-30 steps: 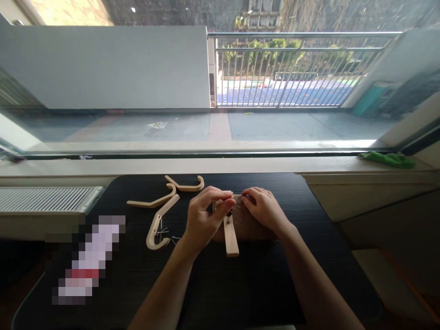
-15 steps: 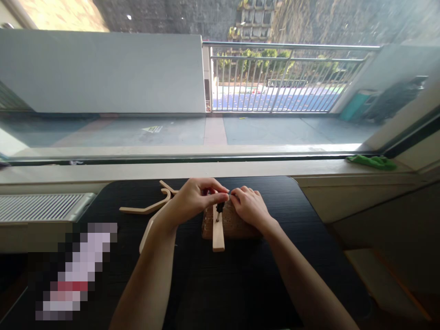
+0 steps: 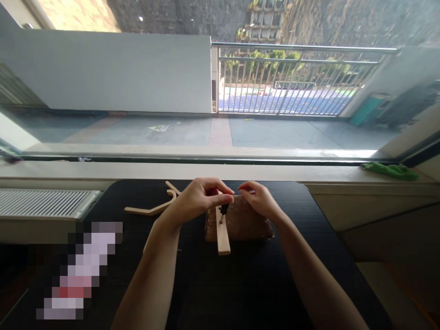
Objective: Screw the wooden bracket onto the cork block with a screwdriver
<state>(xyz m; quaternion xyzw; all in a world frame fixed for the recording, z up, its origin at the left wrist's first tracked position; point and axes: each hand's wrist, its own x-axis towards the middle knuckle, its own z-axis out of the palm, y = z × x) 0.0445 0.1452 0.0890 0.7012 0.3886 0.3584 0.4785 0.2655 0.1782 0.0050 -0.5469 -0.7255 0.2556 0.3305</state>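
Observation:
A brown cork board (image 3: 244, 224) lies on the black table (image 3: 220, 284). A pale wooden strip (image 3: 222, 234) rests across its left part, with a small dark tool bit (image 3: 223, 210) standing on it. My left hand (image 3: 202, 198) is closed in a pinch above that bit, around a thin tool with a red part showing. My right hand (image 3: 259, 198) hovers just right of it, fingertips pinched together toward the left hand; what they hold is too small to make out.
Curved wooden hook pieces (image 3: 153, 208) lie left of my left arm. A blurred-out object (image 3: 80, 270) sits at the table's left. A radiator grille (image 3: 44, 202) is on the left, a green cloth (image 3: 390, 170) on the window sill at right.
The right hand has lifted off the cork board and now pinches near the left hand's fingertips. The view has shifted slightly; the left hand stays over the bit.

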